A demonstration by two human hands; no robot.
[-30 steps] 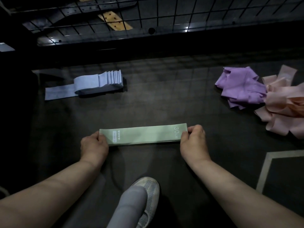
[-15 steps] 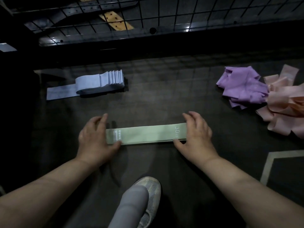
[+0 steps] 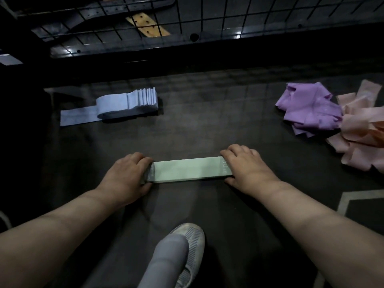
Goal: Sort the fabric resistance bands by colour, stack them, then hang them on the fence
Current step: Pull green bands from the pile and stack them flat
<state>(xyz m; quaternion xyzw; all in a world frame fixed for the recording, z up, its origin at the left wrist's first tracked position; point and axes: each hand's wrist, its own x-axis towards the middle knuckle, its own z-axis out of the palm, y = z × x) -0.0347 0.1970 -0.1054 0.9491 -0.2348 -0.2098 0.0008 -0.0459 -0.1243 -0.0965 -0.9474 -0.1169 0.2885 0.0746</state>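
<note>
The left hand (image 3: pixel 128 175) and right hand (image 3: pixel 247 167) each curl over one end of the flat pale-green band (image 3: pixel 187 169) lying between them, so green looks barely begun, with a neat blue stack (image 3: pixel 128 102) done beyond the left hand, the purple heap (image 3: pixel 307 109) and pink heap (image 3: pixel 361 132) jumbled past the right, and the fence (image 3: pixel 187 17) ahead not yet hung.

Right edge cuts off the pink bands (image 3: pixel 362 132).
</note>
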